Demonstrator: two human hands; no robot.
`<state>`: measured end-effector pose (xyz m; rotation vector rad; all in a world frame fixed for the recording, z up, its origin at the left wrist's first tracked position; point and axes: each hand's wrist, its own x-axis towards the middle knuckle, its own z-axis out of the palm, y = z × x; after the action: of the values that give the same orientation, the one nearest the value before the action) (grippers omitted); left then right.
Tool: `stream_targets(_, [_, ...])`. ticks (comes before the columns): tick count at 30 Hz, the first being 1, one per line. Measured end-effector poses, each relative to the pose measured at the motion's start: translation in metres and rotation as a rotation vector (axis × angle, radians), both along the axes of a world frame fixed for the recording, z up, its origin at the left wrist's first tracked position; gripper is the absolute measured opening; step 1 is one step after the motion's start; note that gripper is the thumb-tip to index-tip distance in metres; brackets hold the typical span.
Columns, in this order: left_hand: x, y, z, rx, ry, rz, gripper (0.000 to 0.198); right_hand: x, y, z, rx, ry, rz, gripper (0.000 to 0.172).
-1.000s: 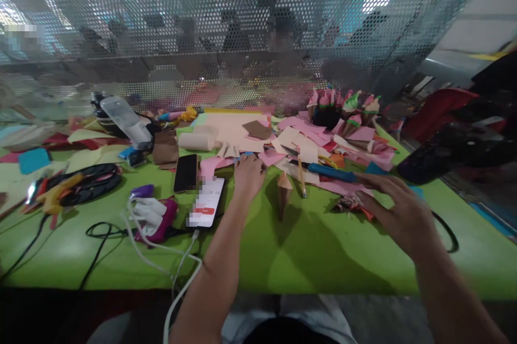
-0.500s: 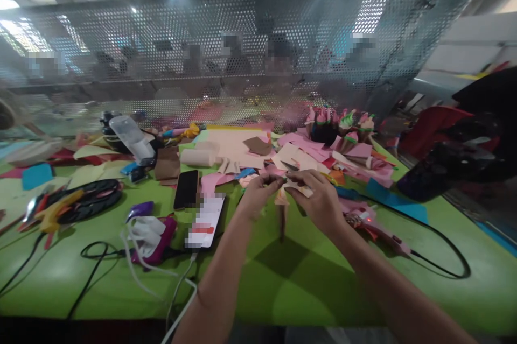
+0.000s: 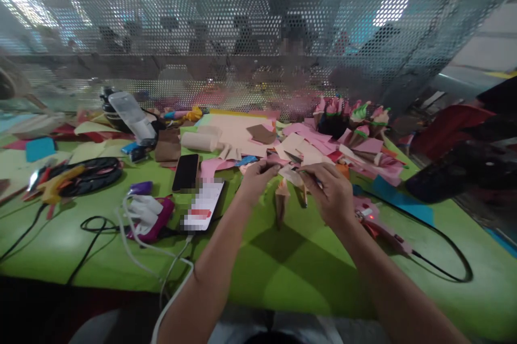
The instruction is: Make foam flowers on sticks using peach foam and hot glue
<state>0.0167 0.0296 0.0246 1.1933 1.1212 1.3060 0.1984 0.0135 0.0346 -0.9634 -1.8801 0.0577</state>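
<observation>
Only dimly — paper scrap point(image 3: 293, 176) between hands point(image 3: 258, 180) point(image 3: 329, 193)

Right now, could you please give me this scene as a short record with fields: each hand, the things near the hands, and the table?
left hand: fingertips at one end of small pale paper piece; grip unclear
right hand: pinches the same piece
under hands: brown paper cone, tip toward the person
right side: pink glue gun with black cord
left side: white phone with lit screen; black phone
surface: green table
behind: perforated metal screen
</observation>
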Motion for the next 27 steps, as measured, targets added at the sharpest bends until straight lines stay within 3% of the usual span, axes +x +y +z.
stream_targets(6, [-0.0024, 0.0027, -0.0027, 0.0, 0.045, 0.01, 0.011, 0.0011, -0.0033, 0.005, -0.119, 0.042, 0.052, 0.029])
stream_targets(14, [-0.0015, 0.004, -0.0004, 0.024, 0.138, 0.022, 0.006, -0.0005, 0.0026, -0.0001, -0.196, 0.224, 0.088, 0.005])
stream_targets(27, [-0.0002, 0.0033, 0.0024, 0.009, 0.169, 0.027, 0.008, 0.0, 0.0019, 0.0056, -0.335, 0.295, 0.137, 0.015])
